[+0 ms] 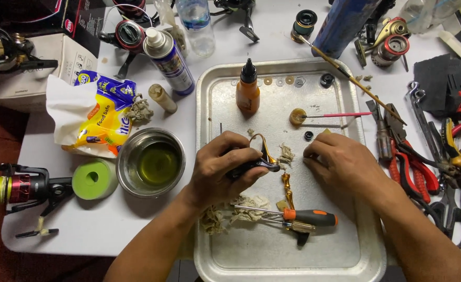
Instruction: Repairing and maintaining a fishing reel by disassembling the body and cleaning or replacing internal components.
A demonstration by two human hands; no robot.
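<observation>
My left hand (225,169) is closed around a dark fishing-reel body (249,166) with a gold bail arm curving up from it, held just above the middle of the metal tray (345,261). My right hand (337,159) rests beside it, fingers curled down onto the tray; I cannot tell whether they pinch anything. Between the hands lies a scrap of frayed rag (286,154).

Below, on the tray, lie one gold reel handle (288,189), two screwdrivers, an orange-gripped one (306,216) and a clear-handled one (293,225), and more rag (230,211). At the tray's far end stands one orange dropper bottle (247,89) with a black tip, next to a row of small washers (277,81).

Left of the tray sit one steel bowl of yellowish liquid (151,162), one green tape roll (93,179) and one yellow-and-blue plastic packet (102,112). Behind them stand a spray can (169,60) with a blue label and a clear water bottle (196,26). One red-and-black spinning reel (21,188) lies at the table's left edge. Red-handled pliers (413,167) and other hand tools crowd the right side.
</observation>
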